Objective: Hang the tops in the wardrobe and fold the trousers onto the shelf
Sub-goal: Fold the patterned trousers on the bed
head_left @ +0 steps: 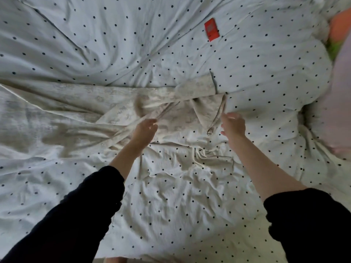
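A pale cream patterned garment (79,103) lies stretched across the dotted duvet (171,196), running from the left edge to the middle of the bed. My left hand (145,128) pinches a narrow edge of that garment near its middle, fingers curled round the fabric. My right hand (232,124) hovers just right of the garment's folded end (210,109), fingers loosely spread and holding nothing. The image is blurred there, so contact with the cloth is unclear.
A small red card or box (211,29) lies on the duvet further back. A pink pillow (336,114) sits at the right edge, with something orange (340,27) and green behind it. The duvet is heavily creased in front of me.
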